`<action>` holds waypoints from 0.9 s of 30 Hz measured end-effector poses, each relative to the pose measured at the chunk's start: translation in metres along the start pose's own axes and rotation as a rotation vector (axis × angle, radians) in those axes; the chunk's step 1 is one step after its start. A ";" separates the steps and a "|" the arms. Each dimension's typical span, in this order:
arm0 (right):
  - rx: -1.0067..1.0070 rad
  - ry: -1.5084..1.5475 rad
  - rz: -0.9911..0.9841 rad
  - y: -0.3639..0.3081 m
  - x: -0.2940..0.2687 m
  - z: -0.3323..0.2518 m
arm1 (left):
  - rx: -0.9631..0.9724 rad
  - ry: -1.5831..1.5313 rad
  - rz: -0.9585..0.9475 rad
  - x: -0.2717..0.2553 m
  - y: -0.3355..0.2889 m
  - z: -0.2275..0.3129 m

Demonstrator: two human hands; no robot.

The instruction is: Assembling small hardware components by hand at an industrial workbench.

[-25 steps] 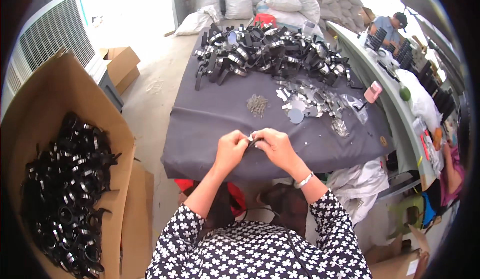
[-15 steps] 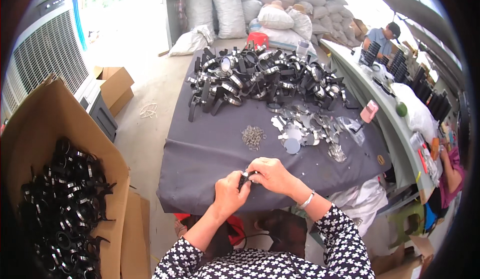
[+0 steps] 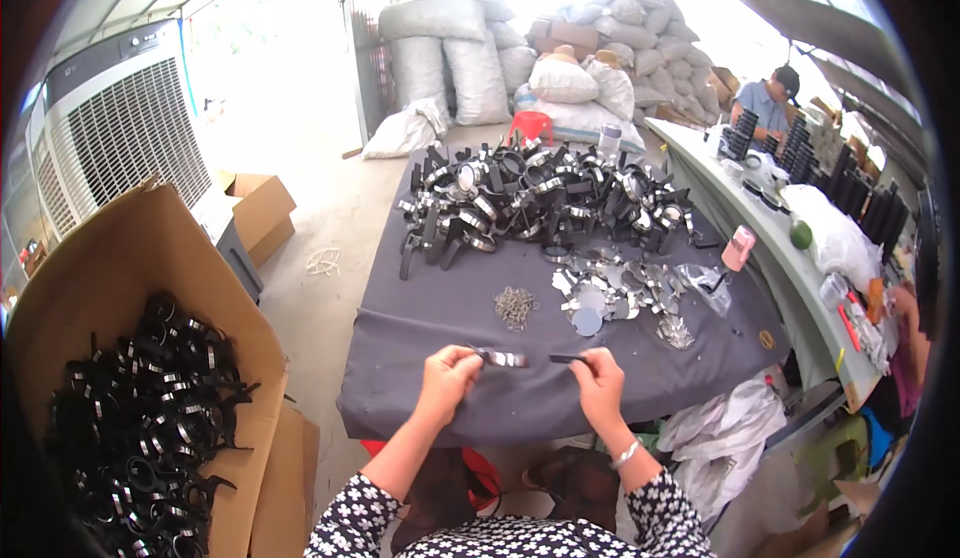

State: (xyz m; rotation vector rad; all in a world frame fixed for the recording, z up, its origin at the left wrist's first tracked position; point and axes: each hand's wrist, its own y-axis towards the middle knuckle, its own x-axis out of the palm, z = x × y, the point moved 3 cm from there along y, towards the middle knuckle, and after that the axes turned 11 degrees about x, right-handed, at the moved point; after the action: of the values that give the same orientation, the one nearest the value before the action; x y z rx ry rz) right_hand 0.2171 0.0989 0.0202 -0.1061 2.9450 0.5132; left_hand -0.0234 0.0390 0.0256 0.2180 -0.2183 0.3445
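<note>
Over the near part of the cloth-covered table, my left hand [image 3: 446, 380] pinches a black part with a silver ring-like band [image 3: 506, 359], slightly blurred. Across a small gap, my right hand [image 3: 601, 386] grips a slim black bar [image 3: 567, 359] pointing toward it. Beyond the hands lies a little heap of small metal pieces [image 3: 516, 308]. Flat silver discs and plates [image 3: 588, 320] are scattered to its right. A big pile of black and silver ring-shaped parts [image 3: 545, 193] covers the table's far half.
A large cardboard box [image 3: 245, 358] at the left holds many similar black parts [image 3: 160, 428]. A pink handheld device [image 3: 738, 248] stands near the table's right edge. Along the right runs a long bench [image 3: 700, 163] where another person [image 3: 765, 108] works. White sacks [image 3: 480, 78] are stacked behind.
My hands were together on a small black part; now they are apart, the left holding the banded part and the right a black bar. The view has shifted slightly.
</note>
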 end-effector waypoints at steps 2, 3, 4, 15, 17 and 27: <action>0.095 -0.133 0.165 -0.010 -0.019 0.021 | 0.071 -0.002 0.122 -0.002 0.030 0.018; 0.091 -0.134 0.172 -0.014 -0.020 0.023 | 0.139 -0.009 0.182 0.001 0.053 0.026; -0.017 -0.216 0.167 -0.017 -0.018 0.018 | 0.210 -0.019 0.234 0.006 0.076 0.040; -0.154 -0.348 0.076 -0.020 -0.008 0.000 | 0.377 0.371 0.173 0.057 0.217 0.014; -0.116 -0.339 0.042 -0.016 -0.009 0.004 | 0.413 0.170 0.114 0.075 0.153 0.009; -0.017 -0.268 0.016 -0.005 -0.029 0.031 | 0.488 0.551 0.470 -0.124 -0.069 0.079</action>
State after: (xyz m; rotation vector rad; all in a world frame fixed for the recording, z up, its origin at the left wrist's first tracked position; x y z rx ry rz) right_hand 0.2502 0.1065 -0.0060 -0.0134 2.6829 0.5104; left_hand -0.1265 -0.0824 0.0586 0.5435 0.3744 0.9082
